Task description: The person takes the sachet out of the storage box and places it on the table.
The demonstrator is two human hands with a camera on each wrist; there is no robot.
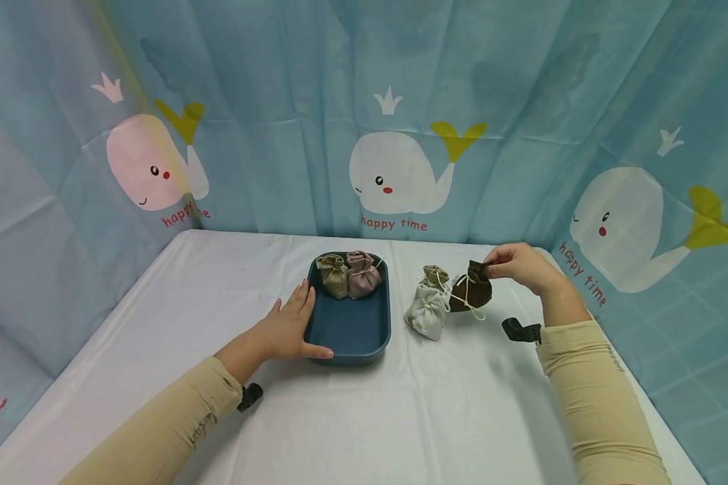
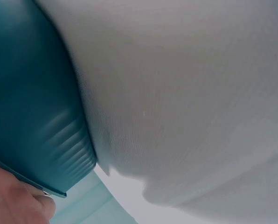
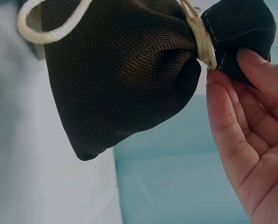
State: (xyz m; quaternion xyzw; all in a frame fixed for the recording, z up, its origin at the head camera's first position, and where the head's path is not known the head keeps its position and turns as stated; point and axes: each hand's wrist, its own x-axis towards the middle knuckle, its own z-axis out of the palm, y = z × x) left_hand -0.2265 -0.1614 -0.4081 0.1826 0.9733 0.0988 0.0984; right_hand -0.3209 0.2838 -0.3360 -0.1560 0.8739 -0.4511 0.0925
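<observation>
My right hand (image 1: 524, 268) pinches the gathered neck of a dark brown drawstring pouch (image 1: 472, 291), its cream cord dangling. In the right wrist view the pouch (image 3: 120, 70) hangs sideways from thumb and fingertips (image 3: 220, 100). Beside it on the table are a white pouch (image 1: 427, 313) and, behind that, an olive pouch (image 1: 435, 276). My left hand (image 1: 288, 328) rests with extended fingers along the left rim of a dark blue tray (image 1: 348, 330). At the tray's far end sit a green pouch (image 1: 334, 276) and a mauve pouch (image 1: 362, 276).
A white cloth covers the table (image 1: 461, 417). Light blue curtains (image 1: 267, 175) printed with whales stand at the back and both sides. Black wrist mounts (image 1: 522, 331) project from both sleeves.
</observation>
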